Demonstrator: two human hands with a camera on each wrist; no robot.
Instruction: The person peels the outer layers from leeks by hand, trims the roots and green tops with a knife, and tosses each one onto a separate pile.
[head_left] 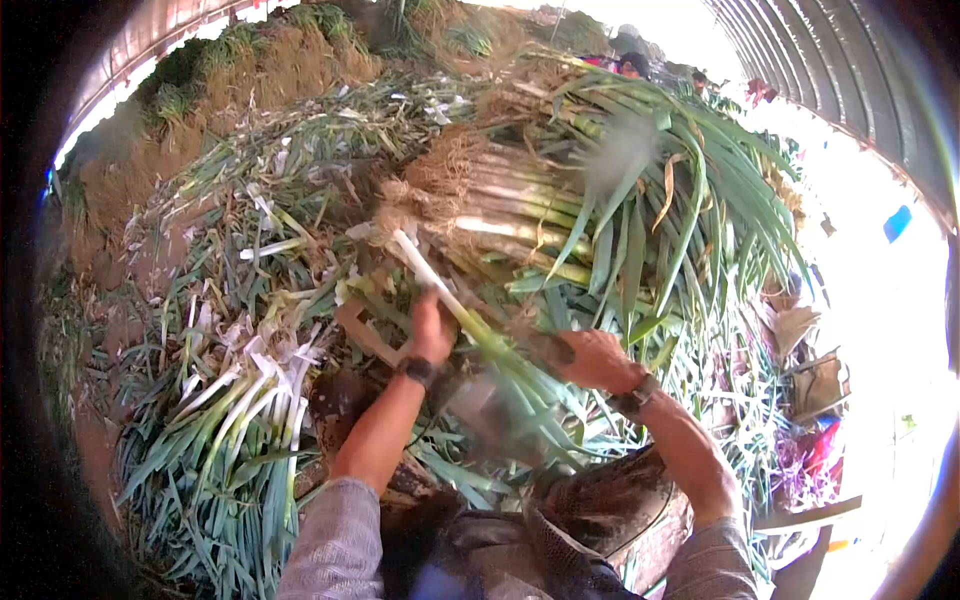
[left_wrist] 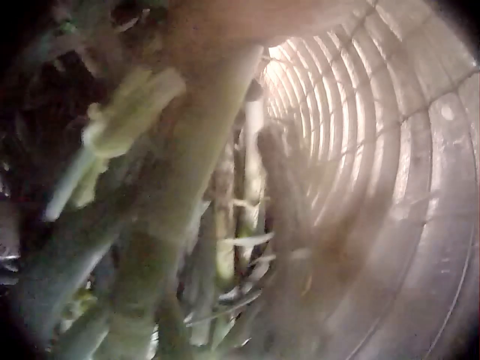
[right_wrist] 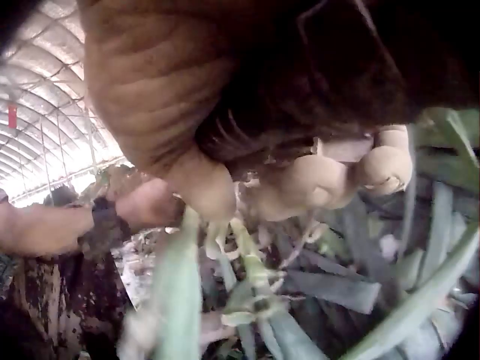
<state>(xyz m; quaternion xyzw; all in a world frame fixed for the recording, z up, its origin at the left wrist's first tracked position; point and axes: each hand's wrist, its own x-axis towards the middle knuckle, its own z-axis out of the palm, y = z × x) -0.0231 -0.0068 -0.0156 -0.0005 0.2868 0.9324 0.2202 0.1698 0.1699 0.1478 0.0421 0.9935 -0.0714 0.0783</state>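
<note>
One leek [head_left: 429, 275] with a white stem and green leaves lies slanted in front of the person, root end up and to the left. The left hand [head_left: 433, 328] grips its stem; in the left wrist view the pale stem [left_wrist: 199, 150] runs down from that hand [left_wrist: 225, 26]. To the right, beside the leaves, is the right hand [head_left: 597, 360] with curled fingers. The right wrist view shows this hand [right_wrist: 225, 135] with thumb and fingers closed at the top of some green leaf strips [right_wrist: 178, 285], which it pinches. The leaf ends are blurred.
A stack of leeks with rooty ends [head_left: 520, 190] lies just beyond the hands. Peeled white leeks [head_left: 245, 400] are piled at the left. Loose leaves and scraps [head_left: 300, 150] cover the ground. Cardboard [head_left: 820, 385] lies at the right, and people [head_left: 632, 65] are far back.
</note>
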